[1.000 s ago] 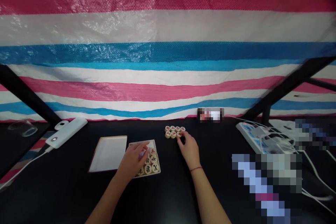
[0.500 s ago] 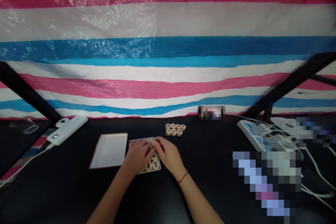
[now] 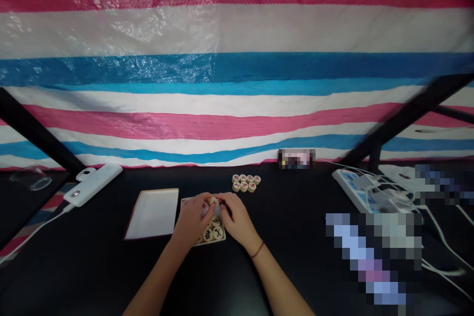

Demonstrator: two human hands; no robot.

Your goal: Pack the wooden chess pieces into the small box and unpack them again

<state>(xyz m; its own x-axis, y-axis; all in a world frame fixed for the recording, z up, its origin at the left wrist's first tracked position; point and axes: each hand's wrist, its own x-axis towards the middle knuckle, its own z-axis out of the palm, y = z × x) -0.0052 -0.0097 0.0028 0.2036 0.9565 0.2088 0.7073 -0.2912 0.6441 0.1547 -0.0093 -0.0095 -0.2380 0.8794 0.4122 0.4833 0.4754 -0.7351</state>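
Observation:
An open box (image 3: 209, 243) of round xiangqi pieces (image 3: 218, 232) sits in front of me, black characters showing on several. Over its far part is my left hand (image 3: 192, 217), its fingers bent around a pale xiangqi piece (image 3: 213, 201) raised at the far edge. My right hand (image 3: 237, 215) curls over the far right corner, fingers on the box edge and close to that piece. Beyond the box, several red-marked xiangqi pieces (image 3: 243, 186) stand in two short rows. The hands hide much of the box's inside.
The box lid (image 3: 153, 215) lies with its white inside up, left of the box. A white device (image 3: 94, 185) with a cable is farther left. A power strip (image 3: 353, 190) with tangled cables lies right. A striped sheet (image 3: 237, 108) hangs behind the black table (image 3: 218, 281).
A piece now shows between the fingers at the far edge of the box. The left fingers have bent and moved right; the right fingertips have shifted slightly left. The rows are unchanged.

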